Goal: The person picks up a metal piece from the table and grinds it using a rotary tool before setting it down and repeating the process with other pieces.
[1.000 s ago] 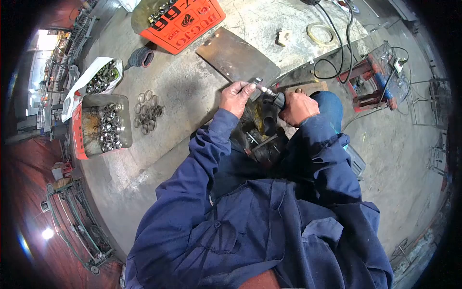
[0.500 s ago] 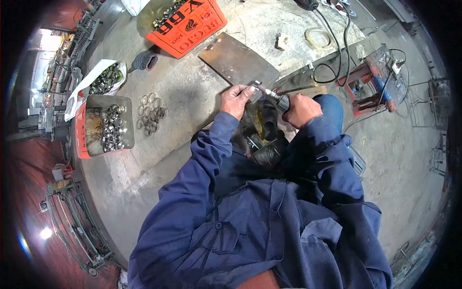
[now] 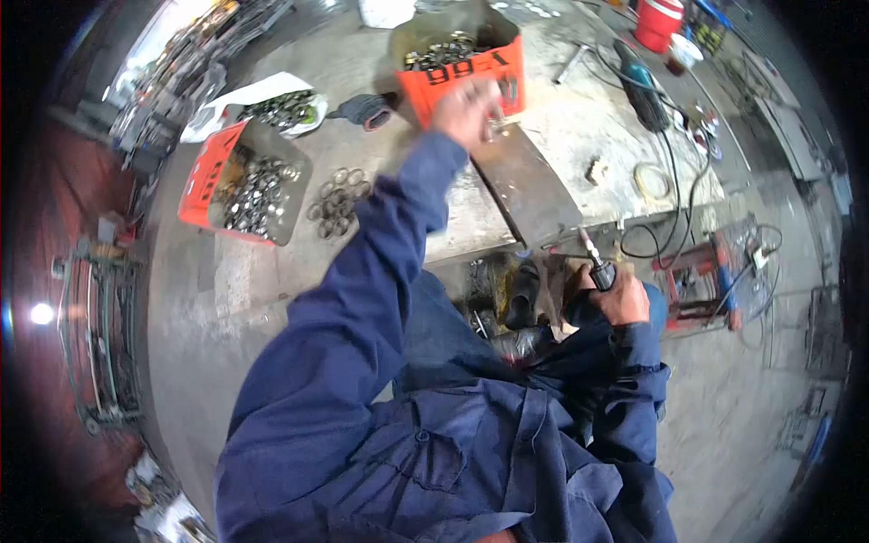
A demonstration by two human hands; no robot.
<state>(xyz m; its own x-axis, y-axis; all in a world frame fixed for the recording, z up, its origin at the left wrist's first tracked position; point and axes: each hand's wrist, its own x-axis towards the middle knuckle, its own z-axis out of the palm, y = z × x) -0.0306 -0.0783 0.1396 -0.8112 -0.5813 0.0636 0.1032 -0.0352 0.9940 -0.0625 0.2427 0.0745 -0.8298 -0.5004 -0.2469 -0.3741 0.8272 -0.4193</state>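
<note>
My left hand (image 3: 469,113) is stretched out in front of the upper orange container (image 3: 457,86), which holds many small metal parts. It is blurred by motion, and whether it holds anything cannot be made out. Just below its fingers lies the near end of a dark metal plate (image 3: 529,185). At my right knee, my right hand (image 3: 623,297) is closed round a handheld rotary tool (image 3: 601,274) with a pale pink tip that points up toward the plate's lower corner.
Several metal rings (image 3: 339,204) lie left of the plate. Further left stand an orange container of rings (image 3: 294,204) and a white bag (image 3: 299,102). A glove (image 3: 367,111), an angle grinder (image 3: 641,89), a tape roll (image 3: 652,182) and a red stand (image 3: 711,285) surround the work area.
My left hand has moved away from the tool, up and forward to the upper orange container. My right hand and the tool are lower in view. The camera view has shifted.
</note>
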